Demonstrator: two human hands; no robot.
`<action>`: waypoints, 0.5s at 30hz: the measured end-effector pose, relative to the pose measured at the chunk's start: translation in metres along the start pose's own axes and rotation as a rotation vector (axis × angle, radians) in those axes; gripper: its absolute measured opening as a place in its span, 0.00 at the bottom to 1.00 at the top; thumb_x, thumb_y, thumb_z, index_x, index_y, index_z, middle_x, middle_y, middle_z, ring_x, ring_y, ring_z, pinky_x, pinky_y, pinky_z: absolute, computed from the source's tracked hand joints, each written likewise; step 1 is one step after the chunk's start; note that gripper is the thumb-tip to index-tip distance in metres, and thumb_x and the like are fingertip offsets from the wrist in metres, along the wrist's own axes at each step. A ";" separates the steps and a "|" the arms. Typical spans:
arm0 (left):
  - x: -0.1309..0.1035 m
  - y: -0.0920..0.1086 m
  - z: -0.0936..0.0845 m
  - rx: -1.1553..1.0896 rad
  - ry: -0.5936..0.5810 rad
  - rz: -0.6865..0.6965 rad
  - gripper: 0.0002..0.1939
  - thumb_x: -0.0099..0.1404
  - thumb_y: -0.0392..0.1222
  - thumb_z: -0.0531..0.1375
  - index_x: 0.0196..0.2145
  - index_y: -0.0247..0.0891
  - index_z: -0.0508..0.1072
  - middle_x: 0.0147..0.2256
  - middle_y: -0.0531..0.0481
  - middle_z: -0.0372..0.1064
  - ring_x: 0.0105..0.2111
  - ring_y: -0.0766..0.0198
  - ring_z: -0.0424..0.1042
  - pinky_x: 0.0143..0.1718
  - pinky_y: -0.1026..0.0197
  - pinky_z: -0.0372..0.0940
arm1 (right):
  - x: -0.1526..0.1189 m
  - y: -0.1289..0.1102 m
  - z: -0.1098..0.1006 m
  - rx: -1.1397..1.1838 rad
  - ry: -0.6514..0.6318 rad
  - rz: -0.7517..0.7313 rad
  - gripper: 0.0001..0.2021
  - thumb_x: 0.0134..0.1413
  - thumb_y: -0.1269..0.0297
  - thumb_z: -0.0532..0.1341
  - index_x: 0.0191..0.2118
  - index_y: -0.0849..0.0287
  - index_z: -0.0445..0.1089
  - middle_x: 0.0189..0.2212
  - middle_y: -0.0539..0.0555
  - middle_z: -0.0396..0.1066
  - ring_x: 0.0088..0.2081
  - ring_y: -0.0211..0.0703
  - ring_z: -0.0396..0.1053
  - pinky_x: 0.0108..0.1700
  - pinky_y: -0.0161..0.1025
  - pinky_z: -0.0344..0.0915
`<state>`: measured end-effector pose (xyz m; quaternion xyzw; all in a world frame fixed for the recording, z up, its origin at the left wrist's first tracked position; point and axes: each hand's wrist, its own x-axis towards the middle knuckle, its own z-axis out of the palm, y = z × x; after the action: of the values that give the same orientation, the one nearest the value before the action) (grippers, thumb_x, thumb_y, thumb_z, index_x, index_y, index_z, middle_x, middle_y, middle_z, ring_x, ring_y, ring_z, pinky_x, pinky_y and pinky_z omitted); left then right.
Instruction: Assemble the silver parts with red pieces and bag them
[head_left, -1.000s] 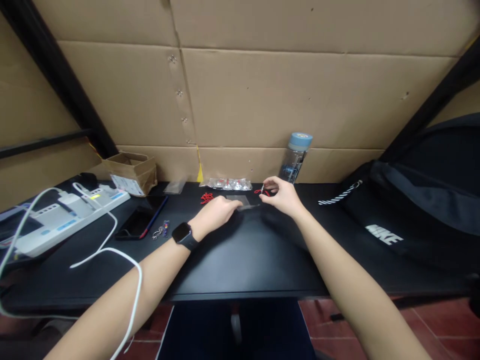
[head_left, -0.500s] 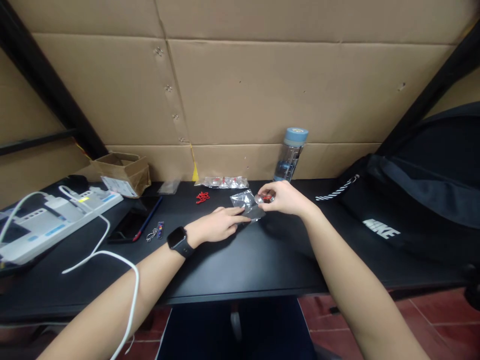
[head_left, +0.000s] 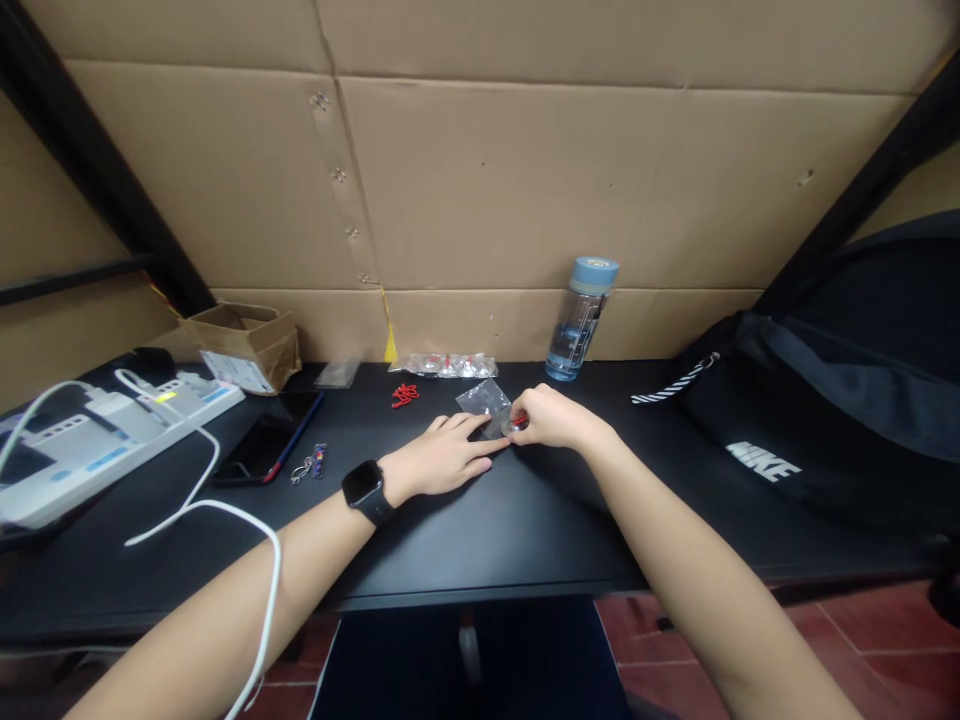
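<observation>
From where I stand, the left hand lies low over the black table, fingers spread and gripping nothing, its fingertips on the near part of a clear bag. The right hand has thumb and fingertips pinched together on a small shiny piece with red on it, right at the bag's right-hand end; whether its edge is inside the plastic or just against it, I can't tell. To do this well, I'd keep the left fingers pressing lightly, since film that thin probably slides and wrinkles easily, and keep them from pinning the mouth shut. The pinch should stay low and level, with any red part tucked in close so that it doesn't snag. The red cord beyond the left hand and the silvery packets behind the bag sit well enough out of the way
</observation>
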<state>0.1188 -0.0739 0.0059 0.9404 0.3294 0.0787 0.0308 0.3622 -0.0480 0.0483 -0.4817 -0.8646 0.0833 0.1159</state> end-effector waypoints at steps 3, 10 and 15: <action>0.000 -0.001 0.001 -0.009 0.011 -0.002 0.24 0.76 0.55 0.48 0.67 0.62 0.61 0.70 0.47 0.51 0.66 0.44 0.55 0.61 0.40 0.56 | 0.003 0.002 0.003 0.025 0.047 -0.036 0.07 0.45 0.61 0.74 0.30 0.56 0.79 0.28 0.52 0.77 0.31 0.44 0.73 0.31 0.35 0.61; -0.001 -0.002 0.004 -0.044 0.022 0.006 0.24 0.76 0.55 0.48 0.67 0.61 0.60 0.71 0.45 0.49 0.68 0.44 0.53 0.62 0.39 0.55 | 0.003 0.013 0.000 0.095 -0.036 -0.130 0.09 0.48 0.70 0.70 0.38 0.54 0.82 0.31 0.51 0.79 0.31 0.42 0.73 0.35 0.35 0.64; -0.001 -0.002 0.002 -0.073 -0.005 0.001 0.24 0.76 0.54 0.48 0.68 0.61 0.60 0.71 0.46 0.48 0.68 0.45 0.54 0.62 0.39 0.55 | 0.005 0.014 0.000 0.103 -0.025 -0.144 0.09 0.48 0.71 0.71 0.38 0.55 0.81 0.32 0.52 0.79 0.33 0.42 0.74 0.35 0.35 0.63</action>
<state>0.1173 -0.0723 0.0032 0.9390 0.3257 0.0882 0.0657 0.3709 -0.0362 0.0449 -0.4106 -0.8929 0.1253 0.1355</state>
